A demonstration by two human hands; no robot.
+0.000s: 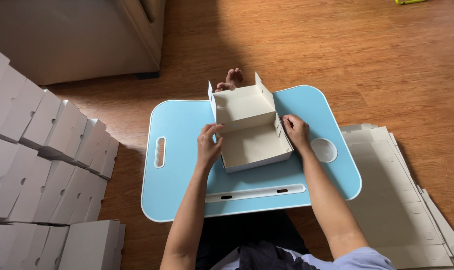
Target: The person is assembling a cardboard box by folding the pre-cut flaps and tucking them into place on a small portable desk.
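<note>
Currently, the white cardboard box (pixel 254 142) sits at the centre of the light blue lap desk (pixel 182 190), its lid flap upright toward the far edge. The left hand (pixel 208 146) grips the box's left wall, fingers (pixel 210 131) curled over its top edge and pinching it. The right hand (pixel 297 132) presses against the right wall, fingers together on the side flap. Stacked folded boxes (pixel 52 165) lie on the wooden floor (pixel 337 50) beyond the desk's left edge. Flat unfolded box blanks (pixel 402 200) lie beyond its right edge. A bare foot (pixel 232 79) shows past the far edge.
</note>
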